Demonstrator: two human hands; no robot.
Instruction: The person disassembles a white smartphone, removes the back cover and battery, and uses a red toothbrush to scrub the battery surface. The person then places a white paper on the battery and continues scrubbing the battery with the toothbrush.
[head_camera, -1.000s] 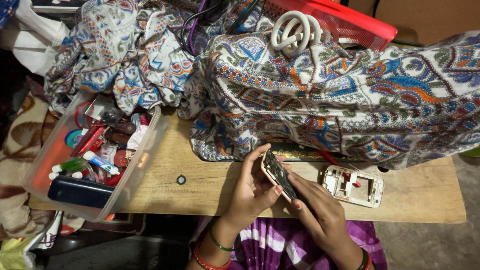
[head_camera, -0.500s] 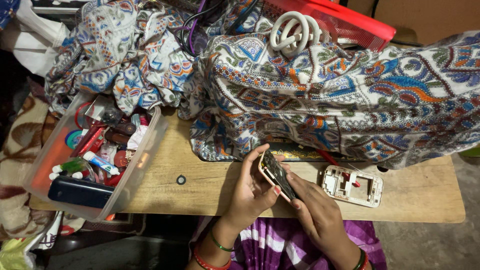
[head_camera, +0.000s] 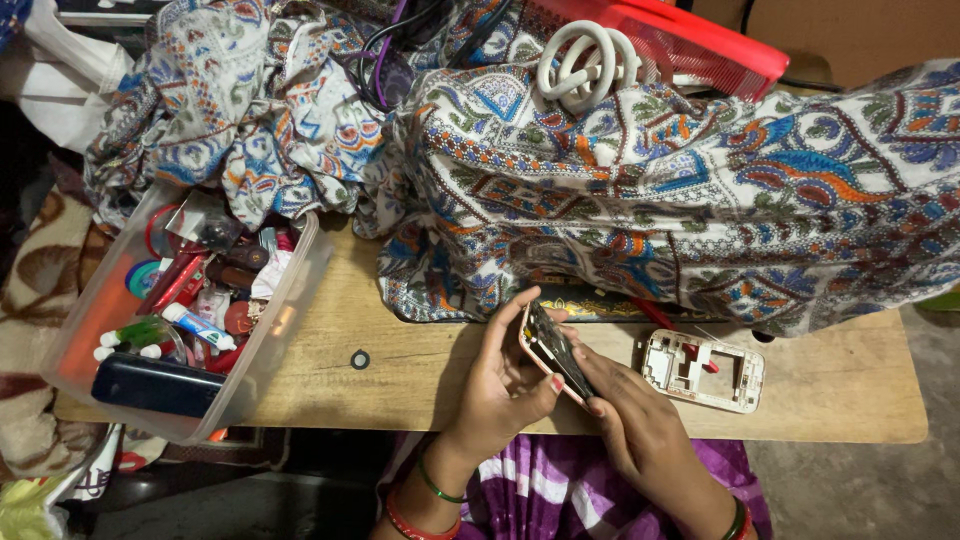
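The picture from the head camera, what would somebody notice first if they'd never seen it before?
Probably the big patterned cloth heaped across the back of the wooden table, with a white coiled cable on top. Next, at the near edge, the left hand and right hand together hold a small opened phone, its white frame lying just beside them. On the left, a clear plastic box is crammed with small bits.

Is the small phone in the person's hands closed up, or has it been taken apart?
Taken apart. The phone, gripped by both hands, shows bare internals, and its white frame lies separately on the wooden table.
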